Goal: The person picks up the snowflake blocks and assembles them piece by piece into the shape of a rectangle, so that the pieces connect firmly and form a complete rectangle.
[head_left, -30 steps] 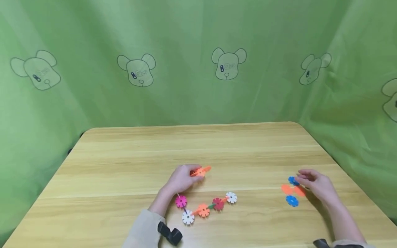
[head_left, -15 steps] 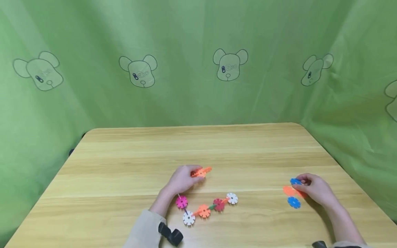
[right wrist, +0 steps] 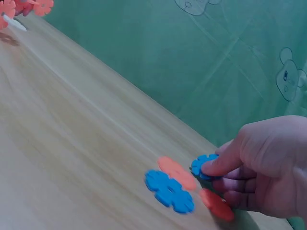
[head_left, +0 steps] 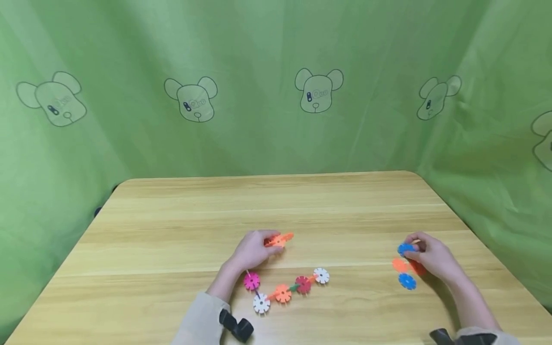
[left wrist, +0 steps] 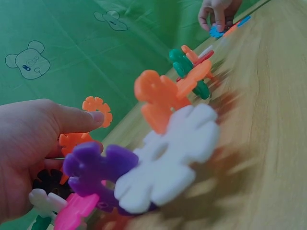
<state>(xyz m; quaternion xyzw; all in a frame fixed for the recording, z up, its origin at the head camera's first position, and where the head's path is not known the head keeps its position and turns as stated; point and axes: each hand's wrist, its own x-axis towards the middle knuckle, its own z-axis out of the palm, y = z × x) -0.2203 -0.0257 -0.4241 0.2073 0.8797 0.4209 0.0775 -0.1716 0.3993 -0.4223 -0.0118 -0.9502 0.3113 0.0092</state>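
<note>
My left hand (head_left: 254, 250) holds an orange snowflake disc (head_left: 279, 241) with another orange disc joined to it. From beneath that hand a chain of slotted discs curves over the table, with a pink disc (head_left: 252, 281), a white disc (head_left: 261, 304), an orange disc (head_left: 282, 293), a red disc (head_left: 303, 284) and a white end disc (head_left: 321, 275). A purple disc (left wrist: 96, 167) links pink and white in the left wrist view. On the right, my right hand (head_left: 434, 256) pinches a blue disc (right wrist: 204, 166) between thumb and fingers, just over the loose discs.
Below the right hand lie a loose blue disc (head_left: 407, 281) and two orange ones, a left disc (head_left: 399, 265) and a right disc (right wrist: 217, 205) partly under the fingers. A green curtain (head_left: 276, 120) surrounds the wooden table (head_left: 194, 206) behind and at both sides.
My right hand has closed its thumb and fingers on the blue disc and shifted it slightly left and away from me. The left hand and the chain stay in place.
</note>
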